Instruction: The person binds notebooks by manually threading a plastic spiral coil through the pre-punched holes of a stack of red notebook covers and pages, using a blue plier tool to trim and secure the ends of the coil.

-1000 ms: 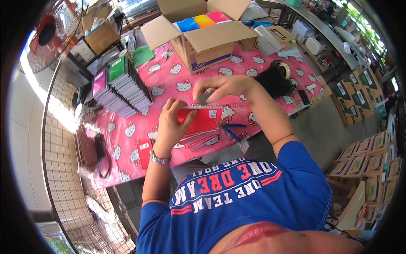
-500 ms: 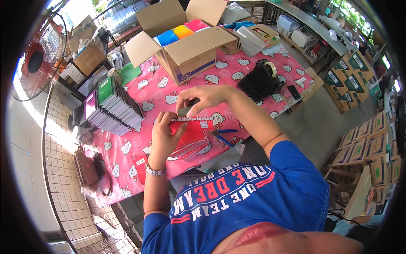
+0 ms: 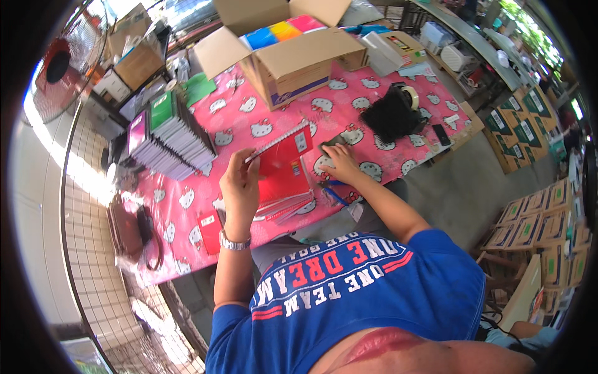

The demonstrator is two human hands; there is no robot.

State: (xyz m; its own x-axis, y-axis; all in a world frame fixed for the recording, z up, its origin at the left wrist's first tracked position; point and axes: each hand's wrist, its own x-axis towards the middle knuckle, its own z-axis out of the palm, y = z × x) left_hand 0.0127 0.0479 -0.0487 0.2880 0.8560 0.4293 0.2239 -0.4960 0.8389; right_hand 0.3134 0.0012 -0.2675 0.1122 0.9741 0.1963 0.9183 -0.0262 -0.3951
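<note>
My left hand pinches a red spiral-bound notebook by the left end of its bound edge, holding it tilted up. Under it lies a pile of red notebooks, partly covered. To the right, my right hand is low at the tabletop, its fingertips on a small dark grey-green piece whose kind I cannot make out. Blue-handled pliers lie just below that hand, beside the pile. Another red notebook lies near the table's front edge, left of my forearm.
A pink patterned cloth covers the table. Stacked notebooks stand at left, an open carton behind. At right are black spiral bindings, a tape roll and a dark phone. A fan stands far left.
My right hand has moved from the notebook's bound edge down to the right, taking the dark grey-green piece to the tabletop. My left hand still holds the notebook, now more tilted.
</note>
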